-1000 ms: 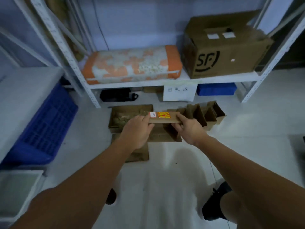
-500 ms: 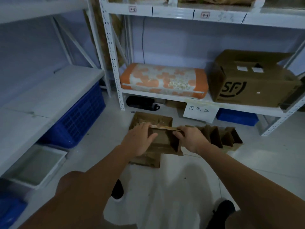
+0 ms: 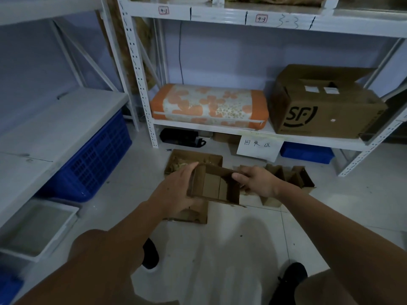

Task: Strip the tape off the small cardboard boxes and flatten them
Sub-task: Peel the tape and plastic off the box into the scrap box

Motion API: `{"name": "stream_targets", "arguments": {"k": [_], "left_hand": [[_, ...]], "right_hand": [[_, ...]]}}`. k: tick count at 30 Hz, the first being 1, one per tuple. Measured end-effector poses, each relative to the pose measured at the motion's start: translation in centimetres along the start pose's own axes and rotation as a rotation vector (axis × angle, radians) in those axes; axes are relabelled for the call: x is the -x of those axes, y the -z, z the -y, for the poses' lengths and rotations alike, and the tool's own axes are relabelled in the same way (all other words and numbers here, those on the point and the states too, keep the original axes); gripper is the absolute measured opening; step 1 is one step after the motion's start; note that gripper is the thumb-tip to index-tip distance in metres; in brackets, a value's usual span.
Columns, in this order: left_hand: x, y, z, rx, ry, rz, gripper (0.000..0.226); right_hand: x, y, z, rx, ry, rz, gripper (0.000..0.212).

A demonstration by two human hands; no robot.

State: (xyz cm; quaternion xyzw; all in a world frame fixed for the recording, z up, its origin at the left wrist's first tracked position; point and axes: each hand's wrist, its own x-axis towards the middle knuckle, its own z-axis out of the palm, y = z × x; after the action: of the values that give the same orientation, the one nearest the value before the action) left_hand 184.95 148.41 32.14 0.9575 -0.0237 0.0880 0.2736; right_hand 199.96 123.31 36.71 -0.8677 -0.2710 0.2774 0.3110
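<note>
The small cardboard box sits in mid-air at the centre of the view, above the floor, open face turned toward the camera so its bare inner panels show. The left hand wraps the box's 9 o'clock wall, thumb along the upper edge; the right hand pinches the 3 o'clock wall at its upper corner. Both grips are closed on the box, neither wide.

No tape is visible from this side, so it can't be told whether any remains on the outer faces. If a strip is left across the bottom seam, pushing the walls in would likely tear the board or crumple it rather than fold it flat.

The right grip holds only a corner; a hard push from the left could twist the box out of those fingers and drop it onto the flattened cardboard at 6 o'clock.

The light is dim, so a clear strip would be easy to miss. At 2 o'clock, more open boxes stand on the floor, near enough to be knocked by a swinging right elbow.
</note>
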Motion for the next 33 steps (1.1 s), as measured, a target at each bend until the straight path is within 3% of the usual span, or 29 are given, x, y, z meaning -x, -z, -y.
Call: {"name": "stream_targets", "arguments": {"k": [5,10,15,18,20,23,26,29,33], "left_hand": [[0.2,-0.5,1.2,0.297,0.278,-0.004,0.115],[-0.6,-0.9,0.4,0.526,0.416,-0.017,0.109],[-1.2,-1.3,-2.3,0.667,0.417,0.036,0.055],[-1.3,-1.5,-3.1,0.7,0.358,0.037,0.046],[-1.3,-1.6,-3.5,0.727,0.323,0.027,0.047],[-1.3,-1.7,-3.9,0.737,0.3,-0.003,0.057],[-1.4,-1.9,-4.0,0.713,0.286,-0.025,0.068],[-1.4,-1.9,-4.0,0.681,0.287,-0.001,0.074],[-1.4,-1.6,-3.7,0.507,0.304,0.012,0.103]], "right_hand": [[2.0,-0.2,-0.2,-0.361,0.028,-0.071,0.07],[2.5,-2.5,-1.4,-0.326,0.132,-0.038,0.088],[3.1,-3.8,-1.2,-0.442,0.212,-0.211,0.066],[3.3,-4.0,-1.4,-0.469,0.232,-0.29,0.058],[3.6,-3.9,-1.6,-0.485,0.257,-0.308,0.049],[4.1,-3.6,-1.5,-0.479,0.283,-0.299,0.055],[4.1,-3.5,-2.0,-0.447,0.247,-0.281,0.071],[4.0,-3.4,-2.5,-0.409,0.164,-0.286,0.108],[3.8,-3.3,-3.5,-0.356,0.132,-0.297,0.112]]}}
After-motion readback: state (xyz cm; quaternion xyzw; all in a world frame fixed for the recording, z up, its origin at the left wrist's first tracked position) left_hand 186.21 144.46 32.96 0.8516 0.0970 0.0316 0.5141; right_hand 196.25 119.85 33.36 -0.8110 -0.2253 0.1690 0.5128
